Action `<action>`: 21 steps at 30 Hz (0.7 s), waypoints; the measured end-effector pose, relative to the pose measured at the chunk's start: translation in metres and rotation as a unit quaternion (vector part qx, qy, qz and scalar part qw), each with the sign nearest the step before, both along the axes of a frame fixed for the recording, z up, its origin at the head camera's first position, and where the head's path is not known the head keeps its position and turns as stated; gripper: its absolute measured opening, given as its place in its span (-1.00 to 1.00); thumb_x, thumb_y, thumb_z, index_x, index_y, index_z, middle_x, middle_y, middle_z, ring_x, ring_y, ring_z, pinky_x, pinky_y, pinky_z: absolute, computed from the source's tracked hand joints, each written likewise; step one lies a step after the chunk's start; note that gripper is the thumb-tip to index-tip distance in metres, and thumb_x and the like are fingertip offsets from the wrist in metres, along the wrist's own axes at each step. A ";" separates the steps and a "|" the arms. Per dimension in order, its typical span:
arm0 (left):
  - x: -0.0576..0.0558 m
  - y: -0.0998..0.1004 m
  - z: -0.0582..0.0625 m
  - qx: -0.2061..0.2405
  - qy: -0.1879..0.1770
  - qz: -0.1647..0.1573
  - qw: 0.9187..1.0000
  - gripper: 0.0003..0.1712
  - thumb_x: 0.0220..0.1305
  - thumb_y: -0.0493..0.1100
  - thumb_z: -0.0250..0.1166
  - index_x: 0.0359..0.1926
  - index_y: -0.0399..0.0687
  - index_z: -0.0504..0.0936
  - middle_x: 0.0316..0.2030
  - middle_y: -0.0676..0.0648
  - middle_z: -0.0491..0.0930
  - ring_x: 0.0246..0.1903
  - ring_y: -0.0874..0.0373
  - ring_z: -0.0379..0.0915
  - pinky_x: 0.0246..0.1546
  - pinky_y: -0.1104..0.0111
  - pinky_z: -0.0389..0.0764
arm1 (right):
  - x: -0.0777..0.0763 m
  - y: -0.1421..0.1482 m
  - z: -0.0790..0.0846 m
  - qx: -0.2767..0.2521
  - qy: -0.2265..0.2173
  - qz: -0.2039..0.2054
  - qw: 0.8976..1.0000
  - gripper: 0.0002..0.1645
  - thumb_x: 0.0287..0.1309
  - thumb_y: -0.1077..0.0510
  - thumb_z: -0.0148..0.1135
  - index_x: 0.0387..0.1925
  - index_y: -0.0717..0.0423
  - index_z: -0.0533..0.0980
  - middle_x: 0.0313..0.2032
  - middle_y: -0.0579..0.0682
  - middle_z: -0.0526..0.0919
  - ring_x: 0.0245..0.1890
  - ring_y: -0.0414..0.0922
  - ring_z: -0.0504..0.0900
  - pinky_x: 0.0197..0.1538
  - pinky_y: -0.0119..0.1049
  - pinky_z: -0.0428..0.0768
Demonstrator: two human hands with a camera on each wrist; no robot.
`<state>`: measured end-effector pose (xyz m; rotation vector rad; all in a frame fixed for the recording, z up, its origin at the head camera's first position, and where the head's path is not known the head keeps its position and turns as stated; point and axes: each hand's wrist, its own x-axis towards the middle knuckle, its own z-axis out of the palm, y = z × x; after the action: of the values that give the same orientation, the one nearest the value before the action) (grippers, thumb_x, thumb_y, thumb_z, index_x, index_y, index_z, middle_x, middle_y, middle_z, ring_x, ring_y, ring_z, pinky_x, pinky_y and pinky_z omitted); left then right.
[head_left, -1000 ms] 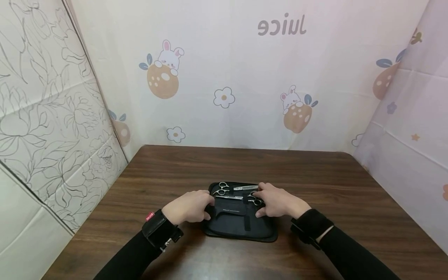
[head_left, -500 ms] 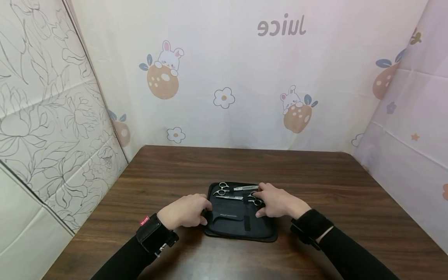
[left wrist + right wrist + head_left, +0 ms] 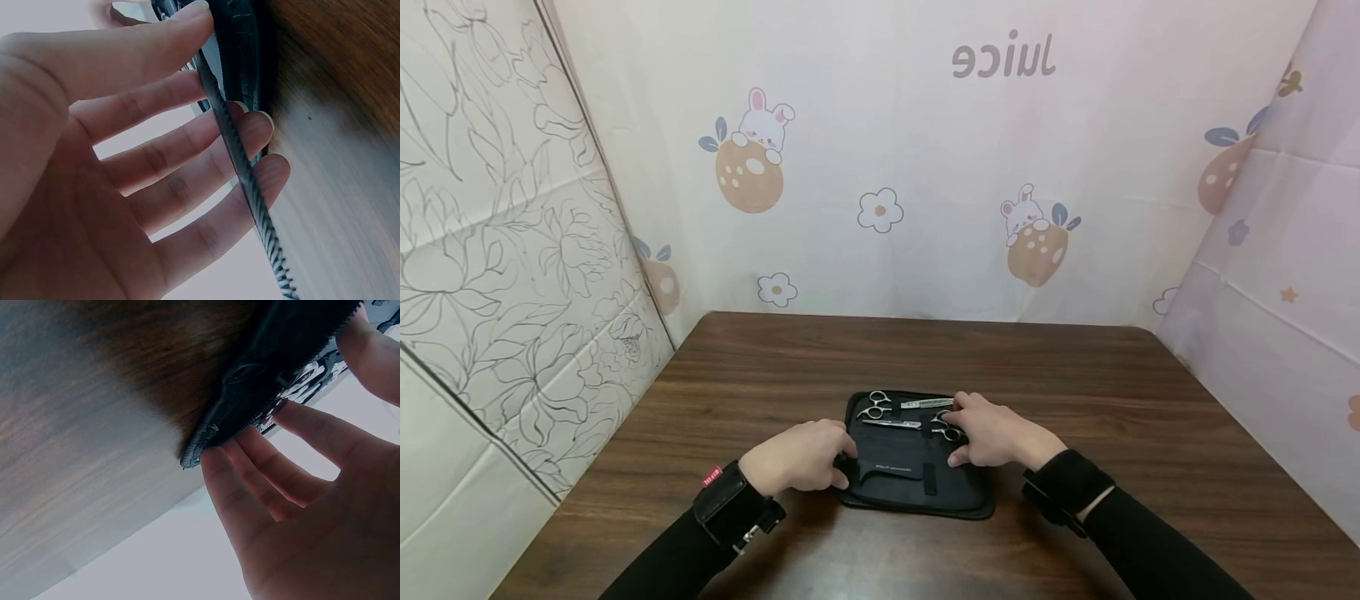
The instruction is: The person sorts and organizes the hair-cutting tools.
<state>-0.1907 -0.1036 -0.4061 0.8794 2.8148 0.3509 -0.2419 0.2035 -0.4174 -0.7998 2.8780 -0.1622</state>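
My left hand (image 3: 801, 457) pinches a black comb (image 3: 891, 471) at its left end, over the left part of a black zip case (image 3: 891, 497). The comb's free end lies close to a black strap (image 3: 930, 479). Fine teeth show along the comb (image 3: 240, 156) in the left wrist view, with the thumb on one side and the fingers behind. My right hand (image 3: 996, 429) rests on the case's right side, its fingers (image 3: 225, 481) fairly straight against the zipped edge. Two pairs of silver scissors lie in the case: the far pair (image 3: 927, 403) and the near pair (image 3: 891, 423), whose handles are partly covered by the right fingers.
The case lies open on a dark brown wooden table (image 3: 1037, 358). Behind the table hangs a pale printed curtain (image 3: 820, 242), with a flower-patterned panel (image 3: 497, 250) at the left and another pale cloth (image 3: 1292, 333) at the right.
My left hand has drawn a little left and toward me, then slightly right again. The comb has shifted toward the case's near side. The right hand and case have stayed put.
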 end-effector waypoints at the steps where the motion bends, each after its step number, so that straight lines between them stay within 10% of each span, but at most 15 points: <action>1: 0.000 0.000 0.000 0.001 0.003 -0.004 1.000 -0.67 0.21 -0.15 0.50 0.00 -0.07 0.75 0.01 -0.01 0.61 -0.03 0.13 0.52 0.02 0.15 0.59 | 0.000 0.000 0.000 0.000 0.000 0.000 1.000 -0.24 0.13 -0.07 0.51 0.29 0.20 0.53 0.08 0.05 0.45 0.03 -0.03 0.42 -0.08 -0.05 0.55; 21: 0.001 0.008 -0.002 -0.008 0.046 -0.022 0.999 -0.69 0.18 -0.09 0.52 -0.07 -0.07 0.78 -0.19 0.05 0.56 -0.27 0.24 0.44 -0.16 0.26 0.58 | 0.001 -0.001 0.000 0.005 0.000 -0.006 1.000 -0.24 0.13 -0.07 0.51 0.28 0.19 0.53 0.08 0.05 0.45 0.02 -0.03 0.41 -0.09 -0.05 0.55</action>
<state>-0.1899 -0.0955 -0.4080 0.9771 2.8725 0.2880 -0.2412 0.2025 -0.4172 -0.7808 2.8811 -0.1491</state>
